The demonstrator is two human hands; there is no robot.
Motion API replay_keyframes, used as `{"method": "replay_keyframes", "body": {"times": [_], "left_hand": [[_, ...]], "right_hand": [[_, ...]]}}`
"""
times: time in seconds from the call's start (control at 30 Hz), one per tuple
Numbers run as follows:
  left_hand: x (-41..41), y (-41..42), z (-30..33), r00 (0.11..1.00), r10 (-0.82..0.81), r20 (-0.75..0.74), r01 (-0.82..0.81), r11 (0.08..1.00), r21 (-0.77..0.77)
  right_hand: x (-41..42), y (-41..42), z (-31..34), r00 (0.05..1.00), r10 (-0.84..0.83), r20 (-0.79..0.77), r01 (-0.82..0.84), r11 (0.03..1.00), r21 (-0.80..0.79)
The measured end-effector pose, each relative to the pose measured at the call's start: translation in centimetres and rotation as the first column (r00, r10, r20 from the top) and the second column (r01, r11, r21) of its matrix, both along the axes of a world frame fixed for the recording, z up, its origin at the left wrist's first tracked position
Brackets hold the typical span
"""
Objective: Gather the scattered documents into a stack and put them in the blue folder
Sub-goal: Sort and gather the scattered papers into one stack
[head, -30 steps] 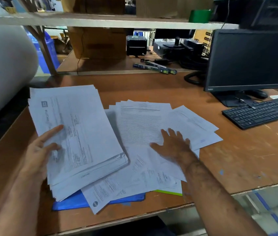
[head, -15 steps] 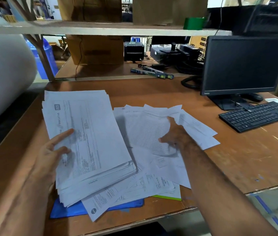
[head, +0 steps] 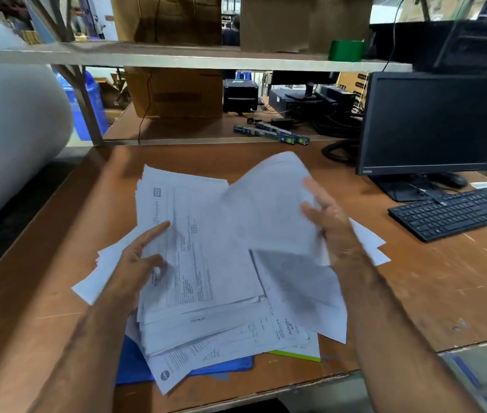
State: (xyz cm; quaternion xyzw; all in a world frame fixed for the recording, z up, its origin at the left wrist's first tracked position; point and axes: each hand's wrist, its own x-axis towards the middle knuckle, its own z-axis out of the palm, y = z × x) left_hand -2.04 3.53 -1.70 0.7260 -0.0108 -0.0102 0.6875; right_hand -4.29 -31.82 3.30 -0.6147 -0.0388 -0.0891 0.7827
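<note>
A thick stack of printed white documents [head: 194, 263] is held by my left hand [head: 137, 260], thumb on top and fingers under its left edge. My right hand [head: 330, 225] grips a few lifted sheets [head: 269, 210], which curl in the air above the stack's right side. More loose sheets [head: 301, 296] lie spread on the brown desk [head: 415, 293] beneath and to the right. The blue folder [head: 134, 365] lies under the papers near the front edge, only its lower part showing. A sliver of a green-edged sheet [head: 295, 354] peeks out beside it.
A black monitor [head: 433, 120] and keyboard [head: 456, 213] stand at the right, with a mouse [head: 448, 180] between them. A big white roll [head: 6, 114] crowds the left. A shelf [head: 176, 58] with cardboard boxes hangs over the back of the desk.
My right hand has closed on loose sheets and lifted them off the desk, swinging them left over the stack. My left hand has brought the stack toward the centre.
</note>
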Motion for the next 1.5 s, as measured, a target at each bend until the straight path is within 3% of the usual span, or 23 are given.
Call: {"method": "replay_keyframes", "body": {"times": [0.07, 0.13, 0.2, 0.37, 0.5, 0.6, 0.67, 0.7, 0.73, 0.8, 0.83, 0.87, 0.93, 0.97, 1.37, 1.43, 1.5], "left_hand": [[-0.2, -0.7, 0.2, 1.0, -0.019, 0.017, 0.018, 0.999, 0.049], [-0.5, -1.1, 0.3, 0.999, -0.04, 0.022, 0.038, 0.997, 0.069], [-0.8, -1.2, 0.4, 0.998, -0.055, 0.032, 0.054, 0.998, 0.04], [-1.5, -1.4, 1.2, 0.996, -0.078, 0.052, 0.081, 0.994, -0.072], [-1.1, -1.1, 1.3, 0.993, -0.111, 0.037, 0.116, 0.982, -0.15], [-0.8, -1.3, 2.0, 0.983, -0.184, 0.023, 0.183, 0.94, -0.29], [-0.7, -1.4, 1.9, 0.985, -0.171, 0.001, 0.168, 0.966, -0.194], [-0.6, -1.2, 1.6, 0.987, -0.153, 0.053, 0.156, 0.985, -0.068], [-0.5, -1.0, 1.1, 0.985, -0.136, 0.103, 0.132, 0.99, 0.046], [-0.4, -0.6, 0.1, 0.982, -0.12, 0.143, 0.102, 0.987, 0.125], [-0.5, -0.4, -0.4, 0.983, -0.104, 0.149, 0.085, 0.988, 0.129], [-0.5, -0.2, -0.6, 0.984, -0.089, 0.155, 0.07, 0.99, 0.124], [-0.3, 0.2, -1.4, 0.985, -0.069, 0.155, 0.049, 0.991, 0.128], [-0.3, 0.4, -1.6, 0.984, -0.069, 0.162, 0.046, 0.989, 0.137], [0.1, 0.7, -2.8, 0.993, -0.066, 0.101, 0.06, 0.996, 0.062], [0.1, 0.8, -3.0, 0.993, -0.067, 0.101, 0.061, 0.996, 0.059], [0.2, 1.0, -3.1, 0.992, -0.072, 0.104, 0.066, 0.996, 0.066]], "right_hand": [[0.4, 1.9, -2.2, 0.997, 0.028, -0.075, -0.044, 0.975, -0.219], [0.8, 3.5, -4.5, 0.996, -0.001, -0.084, -0.042, 0.863, -0.504], [1.0, 4.4, -6.3, 0.995, -0.011, -0.101, -0.057, 0.759, -0.649], [1.2, 5.6, -6.8, 0.976, 0.167, -0.139, -0.214, 0.841, -0.496], [1.4, 6.7, -6.4, 0.97, 0.213, -0.117, -0.239, 0.924, -0.299], [1.4, 7.5, -6.1, 0.988, 0.152, -0.04, -0.153, 0.874, -0.462], [1.3, 8.1, -5.9, 0.988, 0.153, 0.028, -0.116, 0.844, -0.523], [1.3, 8.5, -5.9, 0.986, 0.152, 0.061, -0.092, 0.82, -0.565], [1.3, 8.7, -5.9, 0.986, 0.14, 0.091, -0.055, 0.784, -0.618], [1.4, 8.5, -5.8, 0.992, 0.023, 0.121, 0.073, 0.686, -0.724], [1.4, 8.0, -5.6, 0.992, -0.087, 0.089, 0.123, 0.587, -0.8], [1.4, 7.2, -5.5, 0.977, -0.21, 0.017, 0.107, 0.424, -0.899], [1.1, 5.4, -5.9, 0.9, -0.414, -0.136, -0.095, 0.117, -0.989], [0.8, 4.7, -6.3, 0.877, -0.446, -0.18, -0.172, 0.059, -0.983], [0.0, -1.6, -6.1, 0.887, -0.461, -0.023, 0.072, 0.188, -0.98], [0.5, -3.1, -5.7, 0.872, -0.488, -0.044, 0.022, 0.128, -0.991], [0.9, -4.5, -5.4, 0.856, -0.488, -0.169, -0.132, 0.109, -0.985]]}}
